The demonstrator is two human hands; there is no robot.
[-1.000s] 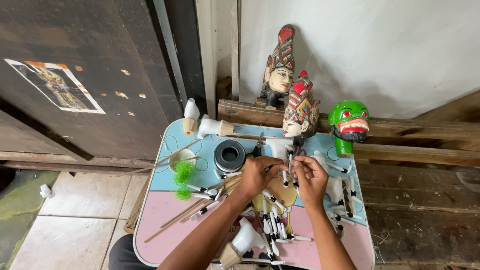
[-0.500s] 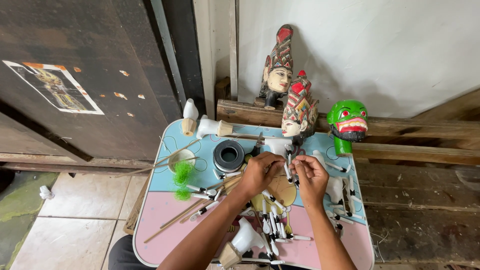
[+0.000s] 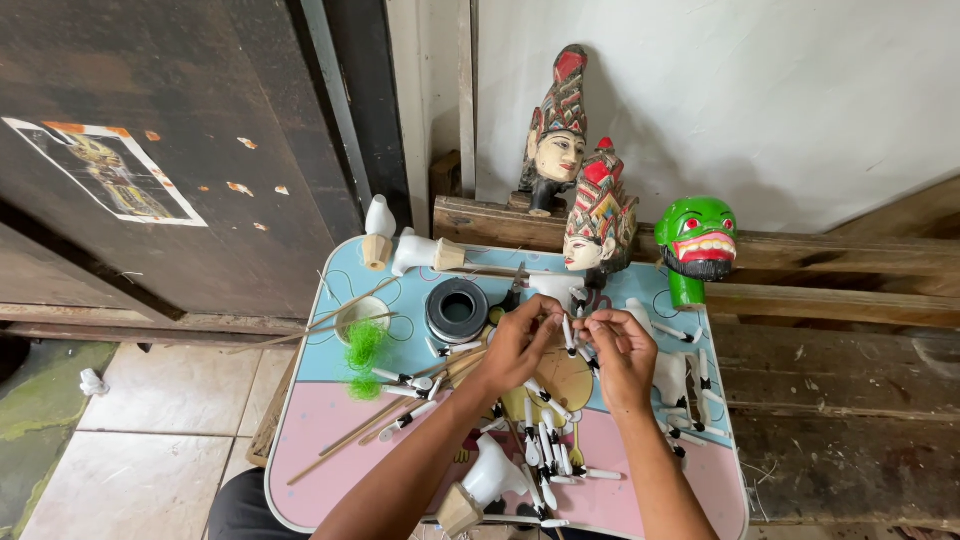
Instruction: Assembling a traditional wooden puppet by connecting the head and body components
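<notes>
While both hands are meeting over the middle of the small pink-and-blue table [image 3: 320,440], the left hand [image 3: 517,345] is curling its fingers [image 3: 535,322] inward and pinching the top of a thin white stick with a dark tip [image 3: 567,333], which is standing nearly upright between the two hands. Just across from it, the right hand [image 3: 622,352] is bending its fingertips [image 3: 592,325] together toward the same stick, though whether they are actually gripping it or only touching it is too small to tell. Directly beneath the fingers, a scatter of similar white pieces with black ends [image 3: 545,445] is lying on the tabletop, with more trailing off beside the right wrist. Just beyond the fingertips, a painted puppet head with a red, patterned crown [image 3: 598,222] is facing the hands, and farther behind it a taller carved head with a pale face [image 3: 556,140] is standing on a wooden ledge [image 3: 820,255]. Off past the right hand's knuckles, a green mask-like head with a red mouth [image 3: 700,240] is sitting on its peg. To the far side of the left fingers, a black ring-shaped roll [image 3: 457,310] is resting near a small bowl [image 3: 362,315] and a tuft of green fibre [image 3: 364,345], while long thin wooden sticks [image 3: 370,425] are lying slantwise under the left forearm.
</notes>
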